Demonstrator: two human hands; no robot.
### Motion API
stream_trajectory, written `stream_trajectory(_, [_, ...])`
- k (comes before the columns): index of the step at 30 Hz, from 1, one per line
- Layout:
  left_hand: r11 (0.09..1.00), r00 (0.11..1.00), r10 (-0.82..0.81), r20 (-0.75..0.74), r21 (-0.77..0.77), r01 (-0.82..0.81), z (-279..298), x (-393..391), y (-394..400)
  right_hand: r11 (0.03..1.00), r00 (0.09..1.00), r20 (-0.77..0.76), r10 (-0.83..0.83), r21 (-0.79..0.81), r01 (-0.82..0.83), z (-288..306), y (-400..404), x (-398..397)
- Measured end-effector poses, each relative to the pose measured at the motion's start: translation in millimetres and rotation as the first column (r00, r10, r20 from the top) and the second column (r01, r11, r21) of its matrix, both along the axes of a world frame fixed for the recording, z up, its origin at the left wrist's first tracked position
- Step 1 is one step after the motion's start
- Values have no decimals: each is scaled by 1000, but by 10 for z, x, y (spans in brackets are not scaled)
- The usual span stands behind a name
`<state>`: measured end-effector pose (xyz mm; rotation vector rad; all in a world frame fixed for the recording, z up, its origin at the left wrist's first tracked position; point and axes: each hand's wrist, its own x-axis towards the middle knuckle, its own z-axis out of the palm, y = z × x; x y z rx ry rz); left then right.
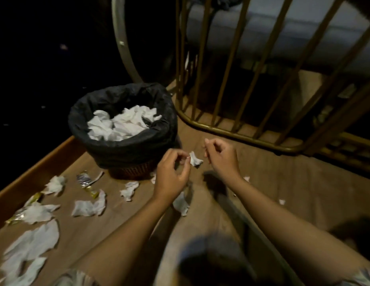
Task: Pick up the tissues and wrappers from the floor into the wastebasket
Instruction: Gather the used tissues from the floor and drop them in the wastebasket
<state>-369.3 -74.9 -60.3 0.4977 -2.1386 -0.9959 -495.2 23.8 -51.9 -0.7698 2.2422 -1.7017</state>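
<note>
Forearms reach out over a littered floor, mid-cleanup.
Left hand (173,172) pinches a small tissue scrap (195,159); right hand (220,154) hovers curled beside it, seemingly empty. Next: carry the scrap over the lined wastebasket (122,149), already holding tissues, just ahead. More tissues (89,207) and wrappers (86,180) remain leftward; no print is legible.

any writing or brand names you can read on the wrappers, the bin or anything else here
None can be read.
The silver and gold wrapper by the wastebasket has dark print, too blurred to read.
The gold wrapper at the left edge shows no legible text.
The tissues on the floor, such as this one, and the black bin liner are plain.
</note>
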Motion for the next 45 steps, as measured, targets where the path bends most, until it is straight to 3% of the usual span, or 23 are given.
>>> stream_trajectory(3, [968,998,38,43,247,-47,-374,-6,238,983,983,65,-172,70,167,-303,585,-154])
stream_trajectory(5, [930,991,92,98,347,-120,-638,72,322,927,921,111,-372,91,364,-506,1048,-314])
stream_trajectory(8, [943,954,121,274,268,-197,-1047,258,342,731,751,33,-660,260,631,-870,1698,-479])
stream_trajectory(11, [963,877,117,467,161,-214,-1301,365,348,583,666,-101,-739,398,708,-1192,2114,-464])
stream_trajectory(15, [958,848,81,524,194,-212,-1410,321,514,578,767,-180,-616,558,595,-1480,2423,-449])
stream_trajectory(21, [929,921,54,387,318,-188,-1437,144,916,744,931,-112,-347,572,346,-1589,2444,-381])
stream_trajectory(26, [803,945,-1,326,564,-193,-1161,-184,1038,736,848,-55,-528,469,489,-1576,2196,-376])
stream_trajectory(29, [757,958,72,278,610,-234,-982,-406,954,782,859,-68,-508,381,492,-1398,1951,-420])
stream_trajectory(34, [870,915,197,353,366,-329,-1019,-655,454,816,906,32,-423,448,365,-1528,1640,-537])
stream_trajectory(37, [897,879,297,374,205,-390,-1080,-627,158,807,980,-71,-187,557,194,-1713,1613,-438])
stream_trajectory(41, [905,797,357,488,29,-424,-1404,-359,-177,838,983,-179,47,543,59,-1652,1630,-130])
stream_trajectory(45, [952,870,267,414,25,-304,-1695,-72,-279,896,938,-324,123,442,35,-1677,1639,3])
